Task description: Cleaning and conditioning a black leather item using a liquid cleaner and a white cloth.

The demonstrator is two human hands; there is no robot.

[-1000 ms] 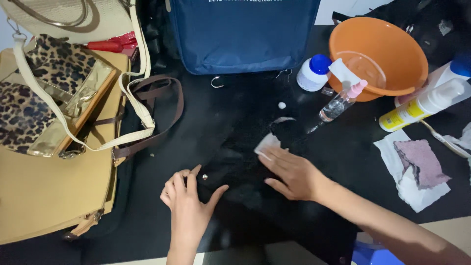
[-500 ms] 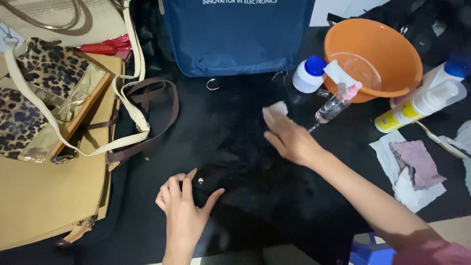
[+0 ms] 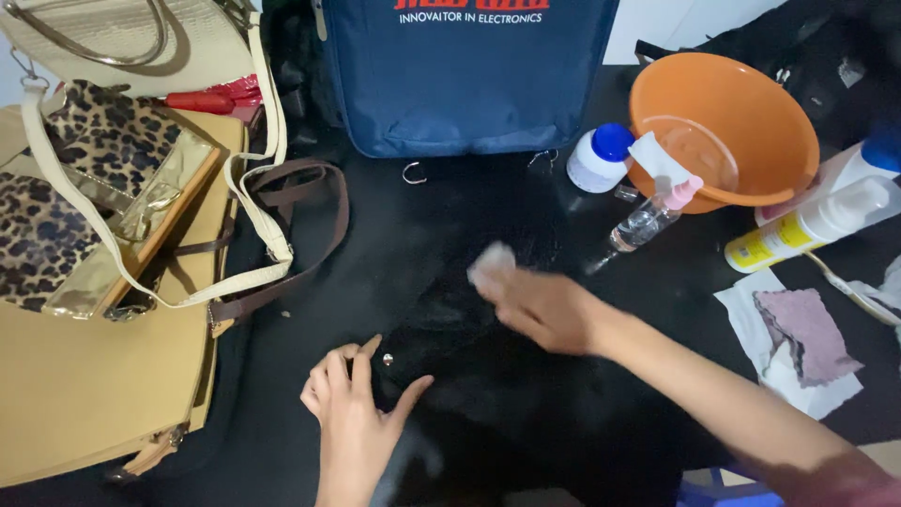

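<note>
A: Where's the black bag?
B: Flat on the black counter, low in the middle of the view. It is hard to separate from the dark surface, so I cannot tell which way its long axis runs.
A: And the hands?
B: The right hand lies on the bag's upper part, fingers closed around a small white pad that sticks out at its 10 o'clock side. The hand is blurred. The left hand rests released, fingers spread, palm down on the bag's left edge, just beside a small silver stud.
A: Which hand is nearer the bag's middle?
B: The right; the left sits at about 8 o'clock from it.
A: What's around?
B: At 1 o'clock from the right hand, a clear spray bottle with a pink top lies tilted, then a white jar with a blue cap and an orange bowl. At 12 o'clock stands a blue bag. At 9 o'clock, a tan bag with brown straps and a leopard-print bag. At 3 o'clock, a purple cloth on white paper.
</note>
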